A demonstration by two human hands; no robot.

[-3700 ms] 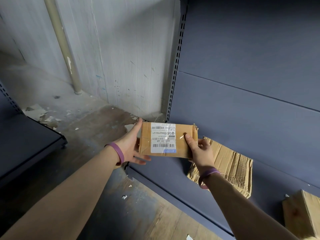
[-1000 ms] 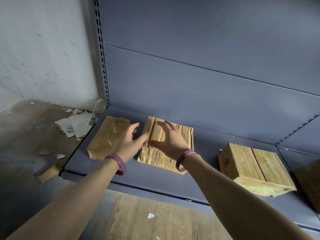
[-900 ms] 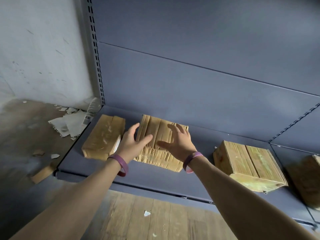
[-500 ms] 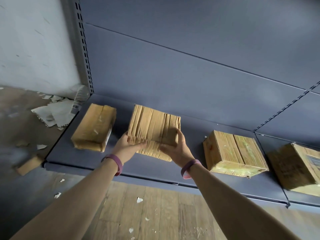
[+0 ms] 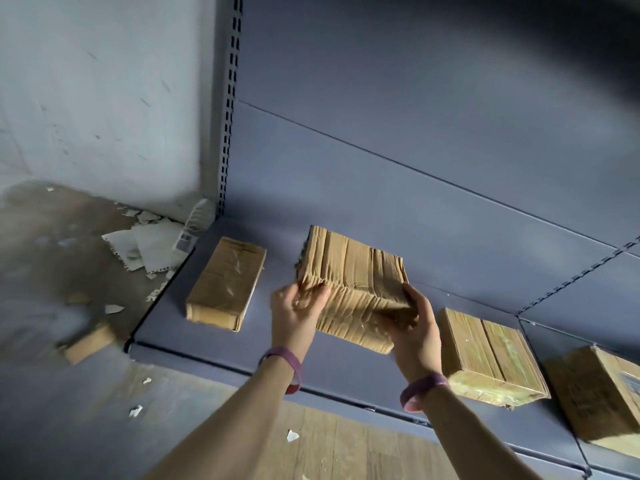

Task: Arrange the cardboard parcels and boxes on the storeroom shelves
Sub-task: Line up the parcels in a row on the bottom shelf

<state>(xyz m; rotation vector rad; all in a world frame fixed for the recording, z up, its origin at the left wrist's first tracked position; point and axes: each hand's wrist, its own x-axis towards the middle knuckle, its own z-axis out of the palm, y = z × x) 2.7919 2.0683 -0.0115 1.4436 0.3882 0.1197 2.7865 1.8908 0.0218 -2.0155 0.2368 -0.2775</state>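
Note:
A crumpled, taped cardboard parcel is tilted up off the low grey shelf. My left hand grips its near left corner and my right hand grips its near right corner. Left of it a flat taped parcel lies on the shelf near the end. To the right a squat taped box sits on the shelf, and a further box stands at the right edge of the view.
The grey back panel rises behind the shelf, with a slotted upright at its left end. Torn paper and cardboard scraps litter the floor by the white wall. Wooden flooring runs in front.
Since 3.7 s ago the labelled parcel was set down at the shelf's left end. Both hands moved to the crumpled parcel, closed on its near corners and tilted it up off the shelf.

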